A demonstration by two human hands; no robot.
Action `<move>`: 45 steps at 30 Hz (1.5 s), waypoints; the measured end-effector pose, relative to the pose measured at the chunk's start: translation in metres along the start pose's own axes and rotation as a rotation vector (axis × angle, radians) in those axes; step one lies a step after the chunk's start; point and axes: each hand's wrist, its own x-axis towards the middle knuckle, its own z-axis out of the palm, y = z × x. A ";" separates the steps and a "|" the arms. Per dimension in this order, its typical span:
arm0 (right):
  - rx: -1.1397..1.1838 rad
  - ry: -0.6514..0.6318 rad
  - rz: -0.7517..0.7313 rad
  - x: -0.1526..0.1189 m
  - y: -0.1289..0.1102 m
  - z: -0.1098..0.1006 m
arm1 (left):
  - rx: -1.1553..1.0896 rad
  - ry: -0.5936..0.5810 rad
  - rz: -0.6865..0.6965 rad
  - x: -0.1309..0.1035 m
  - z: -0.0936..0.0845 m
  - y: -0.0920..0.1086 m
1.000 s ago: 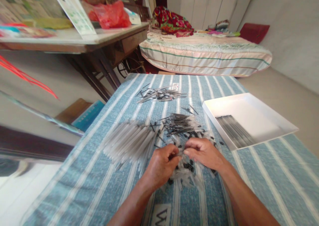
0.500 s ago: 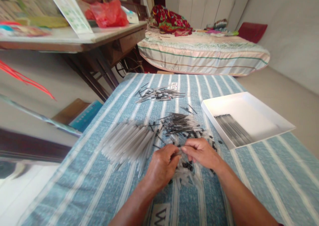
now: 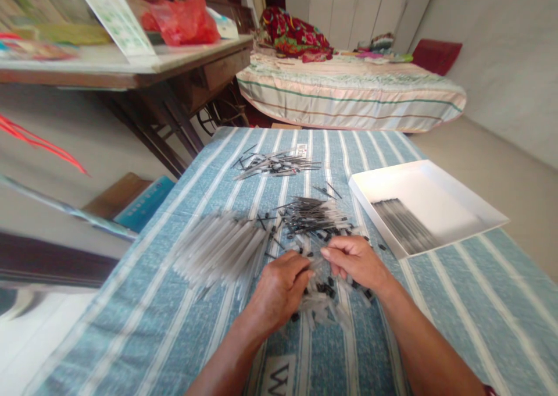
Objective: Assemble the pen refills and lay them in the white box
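My left hand (image 3: 283, 285) is closed, thumb against fingers, over a heap of small clear and black pieces (image 3: 325, 294). What it holds, if anything, is hidden. Just to its right, my right hand (image 3: 357, 262) is pinched, with its fingertips a short gap from the left ones; I cannot make out what is between them. Beyond the hands lies a pile of thin dark rods with pale ends, like pen refills (image 3: 307, 213). Left of my left hand is a large stack of translucent tubes, like pen barrels (image 3: 222, 248).
A shallow white box (image 3: 457, 195) at right holds a row of dark-looking pens (image 3: 405, 227). Another loose pile of thin rods (image 3: 274, 163) lies farther back on the striped cloth (image 3: 196, 338). A desk (image 3: 174, 70) stands at left, a bed (image 3: 349, 93) behind.
My right hand has drawn slightly away from my left, opening a gap between their fingertips. The piles and box look the same; the view has shifted a little.
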 end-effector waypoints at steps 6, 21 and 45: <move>-0.046 0.037 0.000 -0.003 0.002 -0.013 | -0.101 0.154 -0.058 -0.001 -0.003 -0.001; -1.088 -0.085 0.170 -0.014 -0.008 0.009 | -0.745 0.552 -0.468 0.004 -0.013 0.000; -0.186 0.173 -0.116 -0.010 0.013 0.034 | -0.995 0.594 -0.440 0.003 -0.014 -0.001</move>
